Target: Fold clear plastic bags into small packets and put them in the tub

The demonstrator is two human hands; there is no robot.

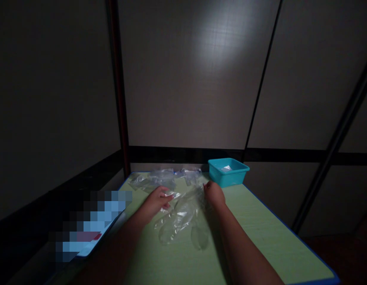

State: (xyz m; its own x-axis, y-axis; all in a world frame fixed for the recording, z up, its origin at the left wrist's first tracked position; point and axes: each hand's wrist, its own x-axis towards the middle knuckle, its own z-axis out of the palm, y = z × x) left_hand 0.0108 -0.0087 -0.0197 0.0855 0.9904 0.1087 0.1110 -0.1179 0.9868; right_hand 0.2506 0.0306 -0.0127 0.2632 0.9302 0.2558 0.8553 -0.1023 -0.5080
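A thin, clear plastic glove [181,213] with rounded lobes hangs between my hands, low over the table. My left hand [156,201] is at its left edge, thumb and fingers curled onto the film. At the upper right edge, my right hand [214,192] pinches the plastic, its fingers closed. Dim light and the see-through film blur the exact grip points. Beyond my left hand lies a crumpled heap of clear plastic [162,178]. Another clear piece [191,175] rests near the back edge.
A turquoise basin [229,177] with a small pale item inside stands at the table's back right corner. The light green table [260,233] has a blue edge. A lit, pixelated screen [97,227] sits at left. Dark panelled walls [186,99] rise behind.
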